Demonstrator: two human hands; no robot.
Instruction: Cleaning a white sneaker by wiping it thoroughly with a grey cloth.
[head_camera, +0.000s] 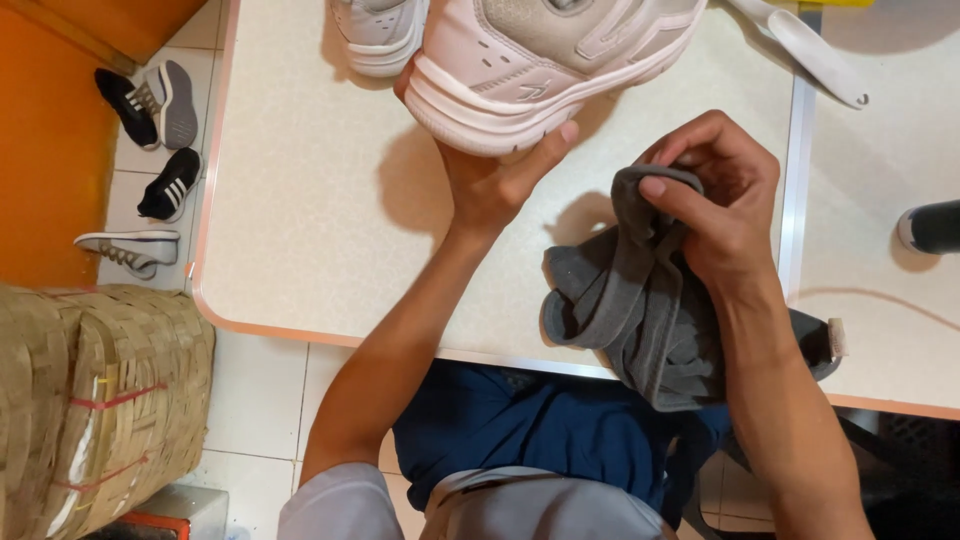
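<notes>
left hand (490, 185) fingers grip white sneaker (550, 60) heel from below; right hand (715, 205) clenched on grey cloth (630, 310).

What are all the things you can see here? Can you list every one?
white sneaker: 1, white, on the table, held at the heel
second white sneaker: 1, white, top edge of the table
grey cloth: 1, grey, at the table's front edge
table: 1, cream
floor shoes: 4, black, grey and white, left floor
woven bundle: 1, tan, bottom left
left hand: 1, grip on the white sneaker's heel
right hand: 1, grip on the grey cloth
</notes>
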